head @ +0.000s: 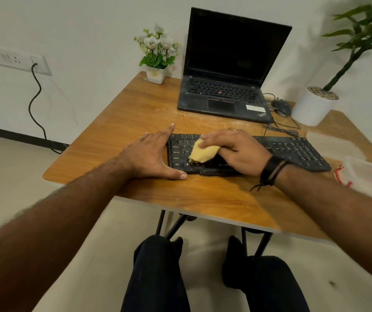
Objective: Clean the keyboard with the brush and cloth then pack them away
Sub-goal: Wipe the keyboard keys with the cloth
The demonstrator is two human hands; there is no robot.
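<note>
Head view: right hand (236,149) presses cloth (203,153) near keyboard (293,152) edge.

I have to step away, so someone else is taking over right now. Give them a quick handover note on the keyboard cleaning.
Left hand: open, flat on the table, bracing the keyboard's left end.
Right hand: grip closed on the yellow cloth, pressing it on the left part of the black keyboard.
Brush: not identifiable in view.
A clear plastic bag lies at the table's right edge, possibly for packing.
Done: wiping is under way; brushing cannot be confirmed.
Left: wipe the remaining keys toward the right, then pack brush and cloth away.
</note>
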